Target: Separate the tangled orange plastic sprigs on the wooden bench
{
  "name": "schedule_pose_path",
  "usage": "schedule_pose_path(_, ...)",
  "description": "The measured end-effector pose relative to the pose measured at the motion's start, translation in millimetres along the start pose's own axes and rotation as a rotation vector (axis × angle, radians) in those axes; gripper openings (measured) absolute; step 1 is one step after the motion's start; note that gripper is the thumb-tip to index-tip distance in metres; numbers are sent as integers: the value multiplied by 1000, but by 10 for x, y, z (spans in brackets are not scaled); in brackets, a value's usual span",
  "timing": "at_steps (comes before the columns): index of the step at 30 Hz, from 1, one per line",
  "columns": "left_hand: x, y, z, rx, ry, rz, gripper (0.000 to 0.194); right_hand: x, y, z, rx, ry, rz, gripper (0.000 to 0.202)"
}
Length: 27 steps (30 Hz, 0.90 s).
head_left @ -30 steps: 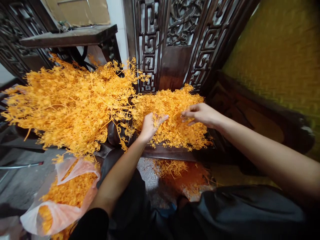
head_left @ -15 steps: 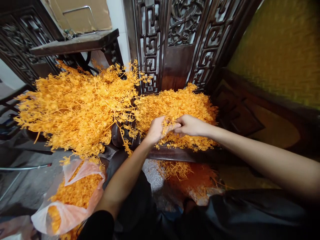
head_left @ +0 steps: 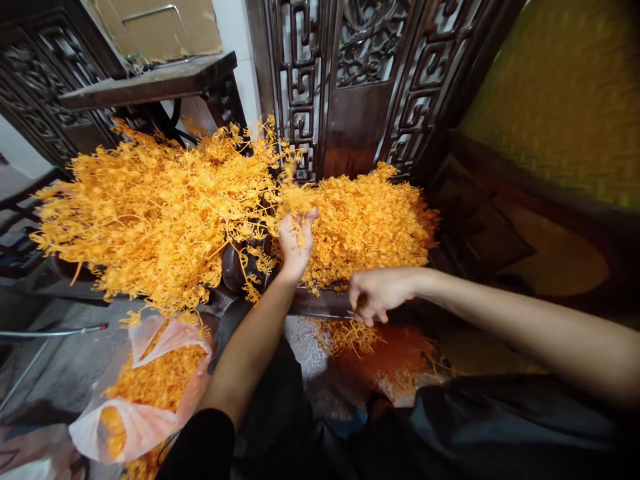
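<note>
A large orange heap of branching sprigs spread to the left of your left hand. Its outer stems reached close to that hand and could have snagged on what it carried, pulling sprigs loose. To the right of your left hand and beyond your right hand, a smaller orange heap sat on a dark wooden seat; a brushing wrist might have pushed pieces over its front edge. Nearer you and left of your left hand, an open plastic bag held more orange pieces, which could have spilled if bumped. Below your right hand lay loose stems, easily trodden on.

Your left hand gripped a blurred sprig; a loose hold could have dropped it. Your right hand's fingers were curled; whether they held anything, you could not tell.

Counted: two heaps, one bag, two hands, one gripped sprig or small cluster. Individual stems were too tangled to count.
</note>
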<state>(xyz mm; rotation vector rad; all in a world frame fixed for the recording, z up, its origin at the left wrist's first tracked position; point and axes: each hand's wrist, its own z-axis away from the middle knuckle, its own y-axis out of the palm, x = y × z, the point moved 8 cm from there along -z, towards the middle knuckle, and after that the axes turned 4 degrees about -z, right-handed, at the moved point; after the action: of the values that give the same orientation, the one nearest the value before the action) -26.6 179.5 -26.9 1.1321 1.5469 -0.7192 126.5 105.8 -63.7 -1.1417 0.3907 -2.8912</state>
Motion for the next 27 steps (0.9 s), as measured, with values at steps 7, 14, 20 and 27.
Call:
schedule_pose_path(7,66,178,203,402,-120,-239,31,-121,-710,303,-634,-199,-235,49)
schedule_pose_path(14,85,437,426,635,-199,-64,43,-95,-794,388,-682,-283,-251,45)
schedule_pose_path(20,-79,453,484,631,-195,-77,48,-91,-856,397,-512,-331,-414,37)
schedule_pose_path(27,-784,394,742,557,-290,-3,44,-493,-1653,810,-1127,-188,-178,26)
